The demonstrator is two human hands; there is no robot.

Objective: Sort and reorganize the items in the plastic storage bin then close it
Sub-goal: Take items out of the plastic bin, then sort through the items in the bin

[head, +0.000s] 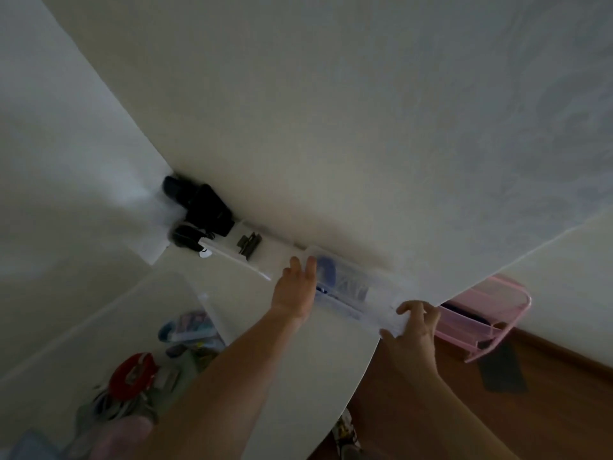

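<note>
Hands first: your left hand (293,287) lies on the near left end of the clear box (351,290), fingers mostly straight and pressing against its side, and your right hand (414,322) has its fingers curled round the near right corner of the same box. So you are holding the clear box from both ends. It sits at the far edge of the white table (298,376), right up against the wall (331,111). It looks like you are moving or setting down this box, so keep both ends level and go slow, so nothing inside slides to one side. Push with the flat left hand and guide with the right one, and do not let the right corner hang past the curved table edge, where it could tip off. The box is see-through and long, with blue things (326,265) showing inside, but the picture is too blurry to tell what they are. I cannot tell if it has a lid on. To its left a flat clear lid or tray (232,257) lies on the table, near some black items (205,210) in the corner. A pile of colorful items (139,376), with something round and red, lies well apart at the near left. A pink plastic bin (487,313) sits lower down past the table on the right.
</note>
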